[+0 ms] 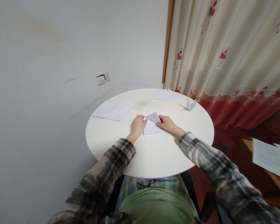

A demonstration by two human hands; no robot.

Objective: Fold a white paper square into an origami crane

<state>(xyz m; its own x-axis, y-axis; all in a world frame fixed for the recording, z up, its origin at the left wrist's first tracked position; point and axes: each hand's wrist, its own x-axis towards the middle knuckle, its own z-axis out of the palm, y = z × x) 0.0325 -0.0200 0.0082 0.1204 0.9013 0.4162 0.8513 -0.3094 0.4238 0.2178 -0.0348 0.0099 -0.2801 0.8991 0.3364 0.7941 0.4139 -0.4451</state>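
Note:
A small folded sheet of white paper lies on the round white table, one flap lifted at its far side. My left hand is closed on the paper's left edge, thumb and fingers pinching near the upper corner. On the opposite edge, my right hand pinches the paper by the lifted flap. A folded paper crane stands to the right, beyond my right hand.
White paper sheets are stacked at the table's left. More paper lies at the far edge. A white wall borders the left side, with a socket. Floral curtains hang behind; printed sheets rest at right.

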